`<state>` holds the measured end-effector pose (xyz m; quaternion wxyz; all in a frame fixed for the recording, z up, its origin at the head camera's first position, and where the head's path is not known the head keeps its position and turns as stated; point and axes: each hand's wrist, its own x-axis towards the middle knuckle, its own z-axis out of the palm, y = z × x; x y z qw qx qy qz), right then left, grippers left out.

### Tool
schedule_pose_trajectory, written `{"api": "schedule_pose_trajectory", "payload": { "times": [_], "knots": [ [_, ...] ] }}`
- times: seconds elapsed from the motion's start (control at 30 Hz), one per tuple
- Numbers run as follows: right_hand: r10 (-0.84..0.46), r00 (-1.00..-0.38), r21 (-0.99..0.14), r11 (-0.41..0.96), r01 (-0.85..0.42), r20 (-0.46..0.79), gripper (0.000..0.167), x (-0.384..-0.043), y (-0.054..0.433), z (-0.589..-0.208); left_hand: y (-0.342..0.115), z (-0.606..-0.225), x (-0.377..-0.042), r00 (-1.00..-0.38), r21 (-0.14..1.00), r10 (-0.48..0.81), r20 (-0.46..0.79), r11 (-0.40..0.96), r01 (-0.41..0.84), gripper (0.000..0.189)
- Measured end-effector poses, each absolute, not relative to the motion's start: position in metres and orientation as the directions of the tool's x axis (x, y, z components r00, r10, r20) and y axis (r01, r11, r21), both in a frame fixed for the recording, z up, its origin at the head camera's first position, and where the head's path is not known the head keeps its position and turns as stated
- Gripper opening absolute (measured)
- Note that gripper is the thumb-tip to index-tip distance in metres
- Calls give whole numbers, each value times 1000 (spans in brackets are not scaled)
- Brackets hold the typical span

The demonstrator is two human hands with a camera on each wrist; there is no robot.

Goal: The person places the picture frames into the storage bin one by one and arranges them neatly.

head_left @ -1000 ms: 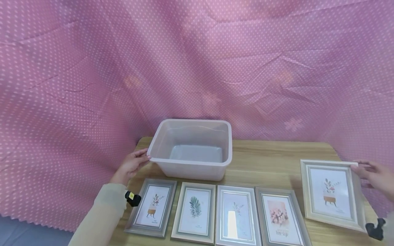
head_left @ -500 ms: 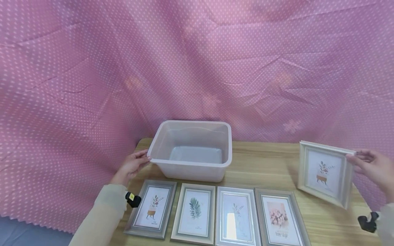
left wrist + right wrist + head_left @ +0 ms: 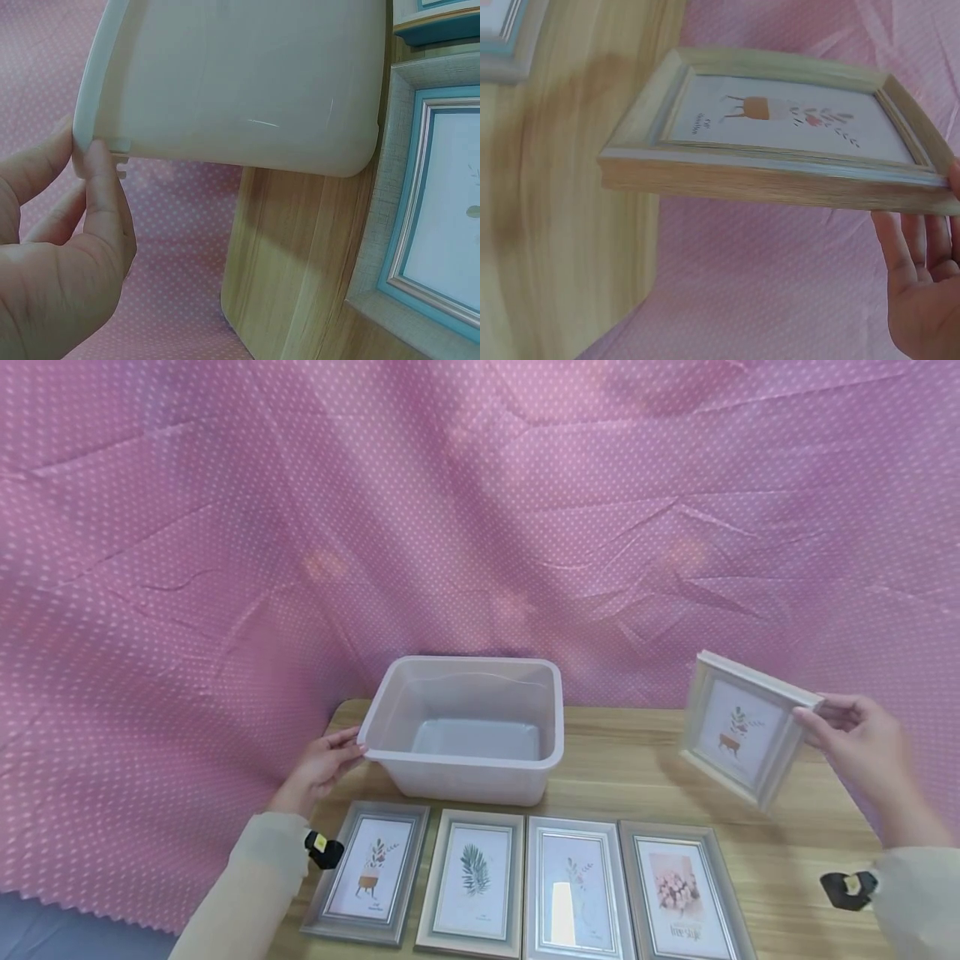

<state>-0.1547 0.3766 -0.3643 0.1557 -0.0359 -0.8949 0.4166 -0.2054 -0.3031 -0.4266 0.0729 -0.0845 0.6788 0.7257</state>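
Note:
My right hand grips a cream picture frame by its upper right corner and holds it raised and tilted above the table's right side. A potted plant is printed on its picture. In the right wrist view, the fingers lie behind the frame's edge. At the tub's left rim, my left hand pinches the lip between thumb and fingers, as the left wrist view shows at the rim. This whitish plastic tub stands upright with nothing visible inside.
Along the table's front lie several picture frames in a row: a potted plant frame, a green leaf frame, a silver frame and a pink flower frame. A pink dotted cloth hangs behind the wooden table.
My right hand has lifted the cream picture frame up and carried it leftward, turning it more upright. My left hand stays on the tub's rim.

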Motion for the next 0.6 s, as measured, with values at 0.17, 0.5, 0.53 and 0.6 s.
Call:
{"api": "schedule_pose_trajectory", "payload": {
  "times": [0.17, 0.5, 0.53, 0.6],
  "knots": [
    [238, -910, -798, 584, -146, 341, 51, -158, 346, -352, -302, -426, -206, -974, 973, -16, -224, -60, -223, 56],
    [331, -842, -832, 508, -222, 426, 27, -165, 290, -328, -301, -427, -207, -974, 973, -13, -225, -49, -224, 57],
    [341, -831, -838, 489, -242, 439, 29, -166, 285, -326, -301, -427, -207, -975, 974, -12, -224, -46, -223, 58],
    [361, -805, -832, 485, -269, 471, 30, -168, 274, -323, -301, -427, -207, -975, 974, -17, -222, -43, -221, 57]
  ]
}}
